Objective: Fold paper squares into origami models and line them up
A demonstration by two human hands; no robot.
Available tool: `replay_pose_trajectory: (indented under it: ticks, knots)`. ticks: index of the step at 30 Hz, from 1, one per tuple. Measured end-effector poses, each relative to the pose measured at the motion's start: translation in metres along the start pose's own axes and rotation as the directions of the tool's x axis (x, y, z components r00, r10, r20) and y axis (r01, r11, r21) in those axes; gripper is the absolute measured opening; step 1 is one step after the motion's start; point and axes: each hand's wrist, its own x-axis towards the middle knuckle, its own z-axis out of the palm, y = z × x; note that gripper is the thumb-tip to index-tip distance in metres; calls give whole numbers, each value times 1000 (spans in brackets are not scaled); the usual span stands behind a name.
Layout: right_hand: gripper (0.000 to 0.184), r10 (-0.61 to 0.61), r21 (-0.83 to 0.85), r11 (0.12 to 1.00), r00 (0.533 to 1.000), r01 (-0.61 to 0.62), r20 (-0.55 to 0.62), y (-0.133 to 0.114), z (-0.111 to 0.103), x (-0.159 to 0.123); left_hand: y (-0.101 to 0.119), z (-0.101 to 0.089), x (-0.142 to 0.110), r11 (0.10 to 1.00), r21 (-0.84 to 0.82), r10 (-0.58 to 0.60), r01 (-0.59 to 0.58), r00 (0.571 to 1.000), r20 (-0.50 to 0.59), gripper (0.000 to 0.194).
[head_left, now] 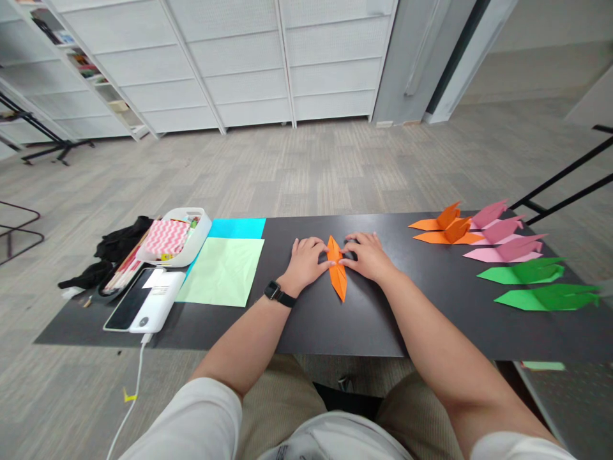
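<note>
A narrow folded orange paper (338, 273) lies on the black table (335, 319), pointing toward me. My left hand (306, 259), with a black watch on its wrist, rests on the table with curled fingers pressing the paper's upper left edge. On the other side, my right hand (368, 255) presses the upper right edge with bent fingertips. Both hands pinch down on the fold near the paper's far end.
Light green (223, 271) and cyan (238, 228) paper sheets lie at left. Beside them are a white tray of patterned papers (175, 237), a phone (128, 308) and a white power bank (158, 300) with cable. Finished orange (445, 229), pink (502, 239) and green paper cranes (536, 284) stand at right.
</note>
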Motion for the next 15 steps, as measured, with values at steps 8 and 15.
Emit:
replay_pose_trajectory:
  ticks: [8, 15]
  knots:
    - [25, 35, 38, 999, 999, -34, -16, -5, 5, 0, -1, -1, -1, 1000, -18, 23, -23, 1000, -5, 26]
    - [24, 27, 24, 999, 1000, -27, 0, -2, 3, -2, -6, -3, -1, 997, -63, 37, -36, 999, 4, 34]
